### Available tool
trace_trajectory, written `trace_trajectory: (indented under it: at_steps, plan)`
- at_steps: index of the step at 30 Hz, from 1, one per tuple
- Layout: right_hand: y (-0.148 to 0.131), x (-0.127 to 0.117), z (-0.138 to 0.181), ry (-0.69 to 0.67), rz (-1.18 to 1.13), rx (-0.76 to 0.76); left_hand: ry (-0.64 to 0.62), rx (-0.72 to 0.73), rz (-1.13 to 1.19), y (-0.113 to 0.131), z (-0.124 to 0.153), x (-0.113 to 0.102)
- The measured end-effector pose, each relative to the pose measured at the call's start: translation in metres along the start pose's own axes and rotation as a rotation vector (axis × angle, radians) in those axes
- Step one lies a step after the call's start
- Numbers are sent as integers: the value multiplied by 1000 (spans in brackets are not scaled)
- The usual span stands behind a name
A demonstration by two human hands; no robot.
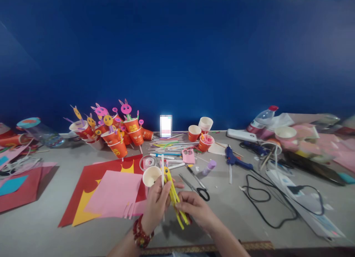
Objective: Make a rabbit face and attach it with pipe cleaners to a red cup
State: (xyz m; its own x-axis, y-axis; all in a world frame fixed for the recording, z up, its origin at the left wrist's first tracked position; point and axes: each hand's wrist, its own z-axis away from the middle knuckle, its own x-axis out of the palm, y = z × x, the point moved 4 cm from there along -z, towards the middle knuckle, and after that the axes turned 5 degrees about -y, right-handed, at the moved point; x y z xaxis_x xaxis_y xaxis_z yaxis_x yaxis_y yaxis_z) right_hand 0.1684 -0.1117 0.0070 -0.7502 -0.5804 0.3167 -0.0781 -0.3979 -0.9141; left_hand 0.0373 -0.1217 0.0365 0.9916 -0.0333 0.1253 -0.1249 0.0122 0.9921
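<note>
My left hand [157, 204] is closed round a white straw [162, 168] that stands upright, with a yellow paper figure [166, 171] at its top. My right hand [194, 207] pinches a bundle of yellow straws [177, 203] that slants down to the right between both hands. A white paper cup [151, 175] lies just behind my left hand. A red bead bracelet [140, 234] circles my left wrist. Both hands hover above the grey table [227, 209] near its front edge.
Pink [116, 194], yellow and red paper sheets lie at the left. Orange cups with paper animal sticks [116, 133] cluster at the back. Scissors [197, 186], a blue glue gun [234, 161], a black cable [259, 201], a purple glue stick [208, 168] and a bottle [262, 120] lie to the right.
</note>
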Motion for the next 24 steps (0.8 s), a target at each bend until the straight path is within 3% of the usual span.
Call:
trace_trajectory:
  at_steps: [5, 10, 13, 16, 19, 21, 24]
  plan:
    - [-11, -8, 7, 89, -70, -73, -18, 45, 87, 25, -14, -16]
    - [-19, -17, 9, 221, -182, -80, -9, 214, -88, 76, -88, -54]
    - [-16, -16, 7, 237, -203, -79, 19, 243, -198, 89, -118, -66]
    - [-11, -15, 5, 220, -213, -79, -47, 227, -214, 90, -106, -58]
    - [-11, -11, 4, 183, -208, -82, -253, 94, -166, 80, -67, -36]
    - [-15, -7, 3, 148, -197, -101, -323, 49, -179, 72, -43, -23]
    - [-18, 2, 2, 102, -183, -127, -316, 65, -230, 59, -23, -10]
